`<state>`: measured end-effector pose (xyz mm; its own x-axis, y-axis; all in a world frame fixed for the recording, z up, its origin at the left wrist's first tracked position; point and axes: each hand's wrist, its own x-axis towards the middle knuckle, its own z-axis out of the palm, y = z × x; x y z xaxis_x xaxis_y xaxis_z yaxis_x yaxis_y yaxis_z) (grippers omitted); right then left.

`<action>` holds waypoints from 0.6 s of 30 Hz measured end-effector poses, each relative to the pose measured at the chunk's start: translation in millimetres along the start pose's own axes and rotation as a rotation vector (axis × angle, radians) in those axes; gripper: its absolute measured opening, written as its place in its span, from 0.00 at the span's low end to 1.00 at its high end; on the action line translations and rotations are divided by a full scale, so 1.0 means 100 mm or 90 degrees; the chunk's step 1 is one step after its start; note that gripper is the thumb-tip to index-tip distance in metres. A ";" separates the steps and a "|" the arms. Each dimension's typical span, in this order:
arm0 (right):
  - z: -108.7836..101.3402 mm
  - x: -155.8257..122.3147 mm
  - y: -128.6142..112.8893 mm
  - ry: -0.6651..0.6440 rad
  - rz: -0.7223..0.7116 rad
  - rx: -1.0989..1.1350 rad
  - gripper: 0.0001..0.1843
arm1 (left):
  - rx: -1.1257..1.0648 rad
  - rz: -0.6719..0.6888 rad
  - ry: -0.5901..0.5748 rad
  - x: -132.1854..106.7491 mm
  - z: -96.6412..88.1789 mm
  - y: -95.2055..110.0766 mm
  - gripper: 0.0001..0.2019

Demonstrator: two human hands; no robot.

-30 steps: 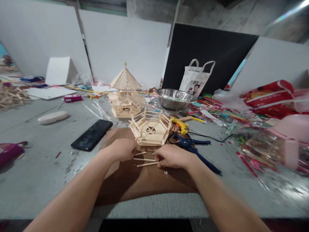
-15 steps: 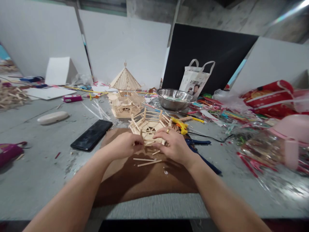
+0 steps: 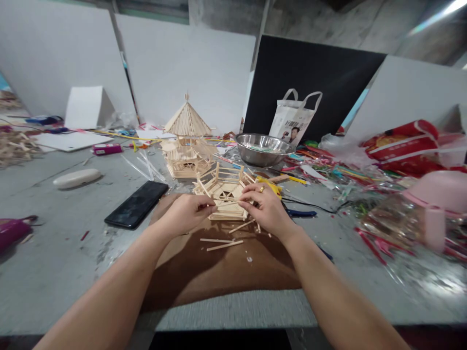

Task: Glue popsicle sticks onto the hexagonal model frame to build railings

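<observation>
A thin wooden stick (image 3: 228,203) is pinched between my two hands, one end in each. My left hand (image 3: 189,211) is closed on its left end, and my right hand (image 3: 264,206) grips the other end, a ring on one finger. Right behind the stick stands a hexagonal wooden stick frame (image 3: 226,214) with posts and rails, partly covered by my hands. Loose wooden sticks (image 3: 224,246) lie in front of it on a brown board (image 3: 219,277). Farther back is a wooden stick pagoda (image 3: 188,121) with a pointed roof.
Left of the board lie a black phone (image 3: 136,204) and a white oval case (image 3: 77,179). A yellow glue gun (image 3: 275,187) and blue-handled pliers (image 3: 302,213) are at the right. Behind them stands a metal bowl (image 3: 262,150); a pink-lidded container (image 3: 430,209) is far right.
Both hands have risen a little off the front of the frame and drawn apart. The stick between them now shows clearly, and the frame's front edge is uncovered.
</observation>
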<state>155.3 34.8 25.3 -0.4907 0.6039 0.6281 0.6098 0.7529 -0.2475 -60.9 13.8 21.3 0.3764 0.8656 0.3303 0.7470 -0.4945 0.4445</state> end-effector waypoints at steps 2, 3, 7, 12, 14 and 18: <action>0.01 0.00 0.04 0.023 0.015 0.001 0.07 | -0.025 -0.005 0.027 0.01 0.01 -0.04 0.13; 0.02 0.00 0.06 0.027 0.021 0.001 0.07 | -0.033 -0.004 0.045 0.02 0.03 -0.06 0.13; 0.06 -0.01 0.13 0.037 0.041 0.002 0.07 | -0.049 0.008 0.153 0.04 0.10 -0.13 0.10; 0.09 -0.02 0.22 0.064 0.044 -0.006 0.06 | -0.065 -0.011 0.207 0.05 0.18 -0.20 0.16; 0.09 -0.02 0.24 0.063 0.048 -0.003 0.05 | -0.075 -0.008 0.190 0.06 0.20 -0.20 0.17; 0.09 -0.02 0.26 0.056 0.053 0.009 0.05 | -0.094 -0.006 0.168 0.06 0.19 -0.18 0.15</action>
<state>166.1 55.3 10.9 -0.3816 0.6398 0.6670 0.6368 0.7051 -0.3120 -61.6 29.8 0.0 0.2001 0.8294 0.5216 0.6542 -0.5094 0.5591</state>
